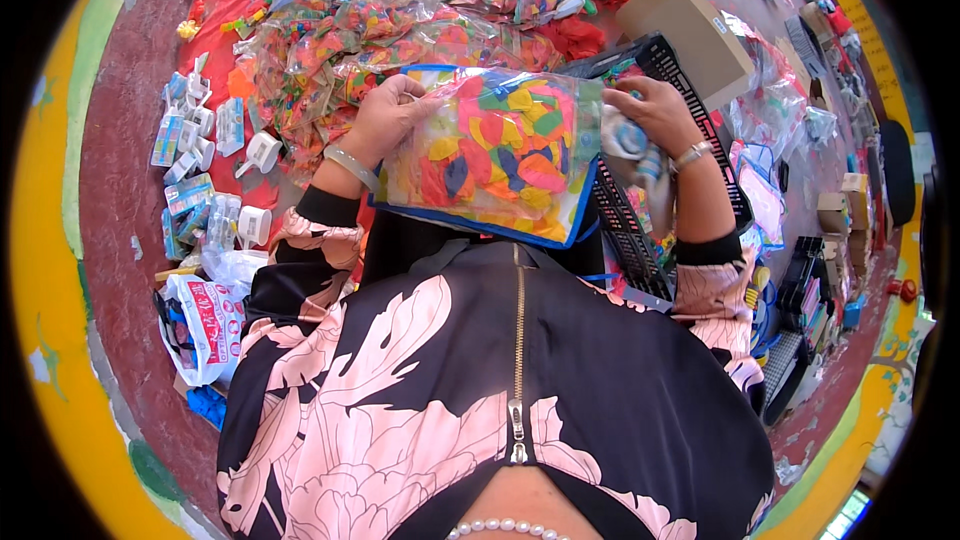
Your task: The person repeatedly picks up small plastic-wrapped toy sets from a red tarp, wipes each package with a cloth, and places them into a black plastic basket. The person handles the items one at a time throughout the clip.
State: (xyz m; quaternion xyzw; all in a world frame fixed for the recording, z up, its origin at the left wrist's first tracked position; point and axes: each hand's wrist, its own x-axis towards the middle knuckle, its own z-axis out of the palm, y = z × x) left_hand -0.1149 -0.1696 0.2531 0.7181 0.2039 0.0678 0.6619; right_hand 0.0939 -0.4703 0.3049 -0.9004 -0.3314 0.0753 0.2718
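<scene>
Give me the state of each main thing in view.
Clear bag: filled with colourful pieces, sealing unclear
Left hand: pinching the bag's left part
Right hand: curled at its right edge, grip unclear
Black crate: open-topped, things inside
Cardboard box: askew
Jacket zip: closed

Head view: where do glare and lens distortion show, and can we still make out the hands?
Head view: the yellow border bows round the rim and the corners are black; pale glare streaks the clear bag of coloured pieces; the left hand and right hand can be made out, though some fingers are partly hidden.
</scene>
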